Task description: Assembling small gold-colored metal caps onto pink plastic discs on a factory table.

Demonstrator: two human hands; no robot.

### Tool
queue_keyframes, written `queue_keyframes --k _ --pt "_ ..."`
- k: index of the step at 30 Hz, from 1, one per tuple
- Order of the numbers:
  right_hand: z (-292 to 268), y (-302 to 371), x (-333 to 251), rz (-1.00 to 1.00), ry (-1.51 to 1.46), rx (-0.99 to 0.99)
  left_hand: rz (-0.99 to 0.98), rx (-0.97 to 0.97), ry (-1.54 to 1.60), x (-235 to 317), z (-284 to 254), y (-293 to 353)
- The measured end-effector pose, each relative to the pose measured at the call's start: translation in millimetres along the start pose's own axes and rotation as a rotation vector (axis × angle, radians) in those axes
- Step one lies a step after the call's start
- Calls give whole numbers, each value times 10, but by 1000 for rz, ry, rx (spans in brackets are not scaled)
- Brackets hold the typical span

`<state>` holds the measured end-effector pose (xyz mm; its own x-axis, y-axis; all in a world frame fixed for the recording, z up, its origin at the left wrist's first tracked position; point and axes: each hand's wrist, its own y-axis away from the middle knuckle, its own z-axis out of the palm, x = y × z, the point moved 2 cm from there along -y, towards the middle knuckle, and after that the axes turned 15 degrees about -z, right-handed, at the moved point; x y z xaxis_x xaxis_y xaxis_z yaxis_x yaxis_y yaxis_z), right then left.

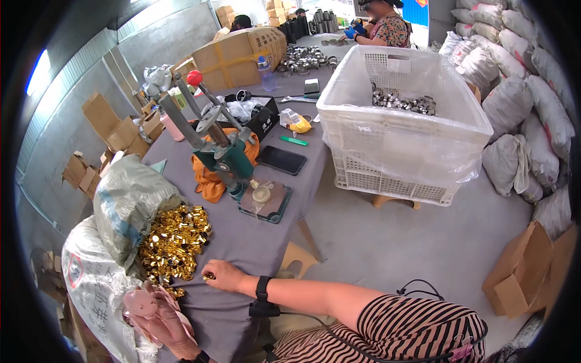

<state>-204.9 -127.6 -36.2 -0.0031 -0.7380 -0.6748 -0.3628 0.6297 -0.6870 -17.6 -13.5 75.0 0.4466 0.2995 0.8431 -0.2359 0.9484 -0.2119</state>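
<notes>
A pinkish, see-through rounded piece (142,304) rests in my left hand (166,322), at the lower left beside a white woven sack (91,296); its exact kind I cannot make out. My right hand (225,276) is closed over the grey tabletop, pinching a small gold metal piece (209,276). Between the sacks and my right hand spreads a heap of shiny gold metal pieces (175,239), spilling from a grey-green sack (130,199). Beyond my right hand stands a green hand press (233,162) with a red knob; a round pale ring (261,194) sits on its base.
A white plastic crate (399,145) lined with film holds silvery metal rings (402,101) on the right. A phone (282,160), green marker (294,140) and cardboard box (236,57) lie farther along the table. Another person (387,27) works at the far end. Stacked sacks (514,103) line the right wall.
</notes>
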Motion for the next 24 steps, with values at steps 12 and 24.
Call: queue_keyframes --k 12,24 --pt "22 -22 20 4 22 -71 -75 -89 665 518 -435 892" --pt "250 -147 -1291 72 -211 -88 3 136 525 337 -391 1413"
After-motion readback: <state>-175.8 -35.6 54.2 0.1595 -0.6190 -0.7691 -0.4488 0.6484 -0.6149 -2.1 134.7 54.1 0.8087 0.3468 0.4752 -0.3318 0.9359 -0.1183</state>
